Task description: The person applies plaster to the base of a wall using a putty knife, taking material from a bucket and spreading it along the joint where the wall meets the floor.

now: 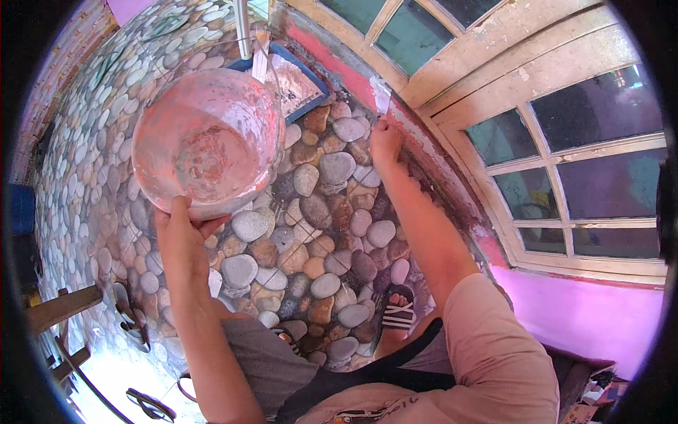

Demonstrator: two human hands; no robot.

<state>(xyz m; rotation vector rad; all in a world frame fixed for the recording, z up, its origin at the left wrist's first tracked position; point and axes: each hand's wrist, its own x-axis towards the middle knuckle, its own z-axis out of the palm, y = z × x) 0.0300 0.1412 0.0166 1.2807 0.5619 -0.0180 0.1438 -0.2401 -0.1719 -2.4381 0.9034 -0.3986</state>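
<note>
My left hand [187, 226] grips the lower rim of a round, translucent plastic tub [210, 148] smeared with pink and grey residue, holding it tilted so its inside faces me. My right hand [385, 148] is closed on a scraper [381, 95] with a pale blade, held at the pink-painted strip of wall [332, 63] below the window frame. Behind the tub, partly hidden by it, lies a blue tray [314, 92] with pale powdery material, along with some light-coloured sticks [260, 63] and a white pole [242, 28].
Pebble-patterned flooring [318, 247] surrounds my sandalled feet [395, 307]. Paned wooden windows [572, 169] run along the right, above purple wall [579, 318]. At the left are loose sandals [131, 318], wooden bars [63, 311], a blue container [22, 208] and a brick wall [56, 78].
</note>
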